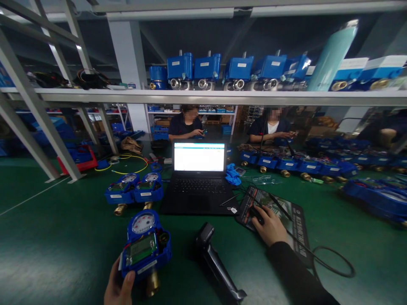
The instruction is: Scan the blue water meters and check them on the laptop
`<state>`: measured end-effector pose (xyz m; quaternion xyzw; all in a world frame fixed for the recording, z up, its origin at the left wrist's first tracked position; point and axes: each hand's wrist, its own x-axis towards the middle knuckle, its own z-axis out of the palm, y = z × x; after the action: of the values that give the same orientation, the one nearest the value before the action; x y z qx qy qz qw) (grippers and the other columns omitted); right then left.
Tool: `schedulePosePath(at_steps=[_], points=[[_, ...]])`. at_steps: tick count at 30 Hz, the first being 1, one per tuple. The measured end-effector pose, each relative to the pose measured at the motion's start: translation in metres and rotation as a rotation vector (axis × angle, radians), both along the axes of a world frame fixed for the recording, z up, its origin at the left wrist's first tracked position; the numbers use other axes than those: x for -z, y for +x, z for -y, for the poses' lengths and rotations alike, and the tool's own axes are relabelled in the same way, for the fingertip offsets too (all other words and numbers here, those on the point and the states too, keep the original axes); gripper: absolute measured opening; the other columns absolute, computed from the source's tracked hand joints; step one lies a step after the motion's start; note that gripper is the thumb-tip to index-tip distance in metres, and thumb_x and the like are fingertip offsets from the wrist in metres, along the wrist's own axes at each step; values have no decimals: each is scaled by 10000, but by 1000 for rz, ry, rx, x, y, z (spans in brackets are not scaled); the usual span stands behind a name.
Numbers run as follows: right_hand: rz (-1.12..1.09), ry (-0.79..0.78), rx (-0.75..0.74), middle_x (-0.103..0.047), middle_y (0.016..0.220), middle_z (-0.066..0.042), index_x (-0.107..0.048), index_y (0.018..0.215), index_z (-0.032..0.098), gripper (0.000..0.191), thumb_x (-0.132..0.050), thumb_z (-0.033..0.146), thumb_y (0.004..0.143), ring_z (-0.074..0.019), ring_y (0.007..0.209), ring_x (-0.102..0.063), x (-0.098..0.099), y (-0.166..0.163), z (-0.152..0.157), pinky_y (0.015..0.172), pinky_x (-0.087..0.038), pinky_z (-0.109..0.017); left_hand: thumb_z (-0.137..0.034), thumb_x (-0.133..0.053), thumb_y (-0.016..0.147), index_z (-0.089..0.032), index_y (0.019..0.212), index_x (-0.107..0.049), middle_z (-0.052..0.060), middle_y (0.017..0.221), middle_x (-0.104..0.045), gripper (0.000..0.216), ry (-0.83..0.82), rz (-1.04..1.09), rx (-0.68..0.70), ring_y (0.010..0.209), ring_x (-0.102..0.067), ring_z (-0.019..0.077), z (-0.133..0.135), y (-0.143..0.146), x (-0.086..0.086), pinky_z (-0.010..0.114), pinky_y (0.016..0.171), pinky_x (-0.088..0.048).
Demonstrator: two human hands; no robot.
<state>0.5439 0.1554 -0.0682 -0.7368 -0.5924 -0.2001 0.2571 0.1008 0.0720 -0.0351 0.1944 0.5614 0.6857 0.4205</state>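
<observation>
My left hand (119,284) grips the lower left side of a blue water meter (146,250), thumb on its front. The meter has a round dial, a green display board and a brass pipe end. My right hand (269,224) is wrapped over a black computer mouse (257,215) on a printed mouse pad (297,228). Between my hands a black barcode scanner (216,264) lies on the green table. Behind it stands an open laptop (195,186) with a mostly white page on its screen.
Two more blue meters (134,188) stand left of the laptop. A row of meters (295,164) lines the right back. Crumpled blue gloves (233,174) lie beside the screen. A shelf (203,97) crosses above, holding meters and a green bottle (333,57). Two people sit opposite.
</observation>
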Motion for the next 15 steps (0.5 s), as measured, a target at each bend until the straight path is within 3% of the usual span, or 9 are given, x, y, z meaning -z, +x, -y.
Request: schedulePosePath(at_steps=[6, 15], points=[[-24, -21, 14, -589, 1249, -101, -643, 1216, 238, 416, -489, 376, 855, -255, 1040, -610, -1, 0, 0, 887, -525, -384, -674, -809, 432, -172, 1192, -481, 130, 1212, -536, 969, -3, -40, 47, 1268, -400, 395, 1, -3, 5, 524, 1132, -220], [-53, -46, -106, -610, 1236, -63, -659, 1195, 283, 412, -511, 428, 839, -237, 1027, -621, 8, 12, -1, 840, -551, -358, -643, -825, 457, -163, 1206, -487, 135, 1189, -545, 952, 36, -31, 61, 1246, -409, 410, -1, -8, 16, 561, 1118, -219]])
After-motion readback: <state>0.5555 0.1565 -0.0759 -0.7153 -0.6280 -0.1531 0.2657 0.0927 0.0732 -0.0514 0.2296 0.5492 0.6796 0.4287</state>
